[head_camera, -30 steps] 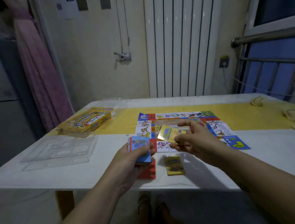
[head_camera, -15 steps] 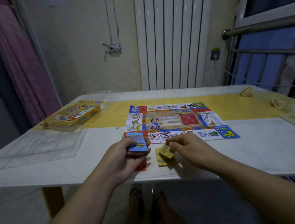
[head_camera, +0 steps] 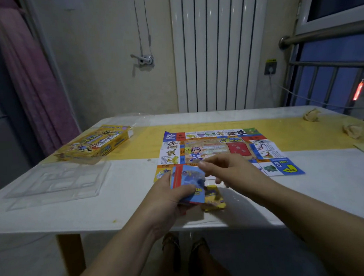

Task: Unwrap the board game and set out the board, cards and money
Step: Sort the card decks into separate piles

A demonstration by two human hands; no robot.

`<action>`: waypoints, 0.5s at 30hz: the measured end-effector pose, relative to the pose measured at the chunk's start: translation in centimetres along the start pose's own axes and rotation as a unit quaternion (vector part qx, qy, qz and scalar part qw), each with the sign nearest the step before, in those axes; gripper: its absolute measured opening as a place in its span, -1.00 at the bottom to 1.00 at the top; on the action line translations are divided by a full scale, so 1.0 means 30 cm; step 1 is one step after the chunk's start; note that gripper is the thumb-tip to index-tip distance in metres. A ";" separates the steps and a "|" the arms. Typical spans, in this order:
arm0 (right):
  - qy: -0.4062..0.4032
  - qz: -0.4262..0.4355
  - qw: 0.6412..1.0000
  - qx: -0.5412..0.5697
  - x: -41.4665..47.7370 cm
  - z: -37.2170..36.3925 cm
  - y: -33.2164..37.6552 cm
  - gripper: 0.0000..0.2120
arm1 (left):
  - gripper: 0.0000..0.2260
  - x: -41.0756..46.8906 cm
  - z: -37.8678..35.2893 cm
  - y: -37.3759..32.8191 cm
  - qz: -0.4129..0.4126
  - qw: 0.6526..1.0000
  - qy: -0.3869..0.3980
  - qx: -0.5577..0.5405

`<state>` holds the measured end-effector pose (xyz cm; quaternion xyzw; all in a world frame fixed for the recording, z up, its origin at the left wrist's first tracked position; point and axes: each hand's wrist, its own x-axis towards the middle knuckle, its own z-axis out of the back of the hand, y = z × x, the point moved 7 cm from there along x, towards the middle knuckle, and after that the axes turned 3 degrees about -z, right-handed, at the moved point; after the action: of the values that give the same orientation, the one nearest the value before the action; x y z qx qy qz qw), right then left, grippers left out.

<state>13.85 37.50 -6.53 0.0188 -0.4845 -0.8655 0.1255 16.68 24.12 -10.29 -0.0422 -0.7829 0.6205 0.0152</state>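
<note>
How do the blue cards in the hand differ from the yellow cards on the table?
The blue cards are held up, tilted, in the left hand; the yellow cards lie flat on the table. The blue cards have red cards stacked behind them; the yellow cards show only yellow. Both are small game cards near the table's front edge.

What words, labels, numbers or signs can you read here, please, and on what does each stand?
None reads with certainty; all print is blurred or too small.
Game board: square captions and centre text, blurred; only a yellow arrow sign on its blue corner shows.
Yellow box: title print, blurred.
Blue cards in the left hand: blurred.
Yellow cards on the table: blurred.
Wall socket: yellow sticker, too small.
</note>
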 end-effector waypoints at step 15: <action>0.047 -0.061 0.991 0.113 -0.056 0.027 -0.013 -0.71 | -0.81 0.033 0.011 -0.040 -0.087 0.994 -0.050 0.043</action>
<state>15.28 38.78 -6.58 0.1025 -0.5711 -0.8092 0.0924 15.61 23.59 -9.22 0.0578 -0.7562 0.6510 0.0312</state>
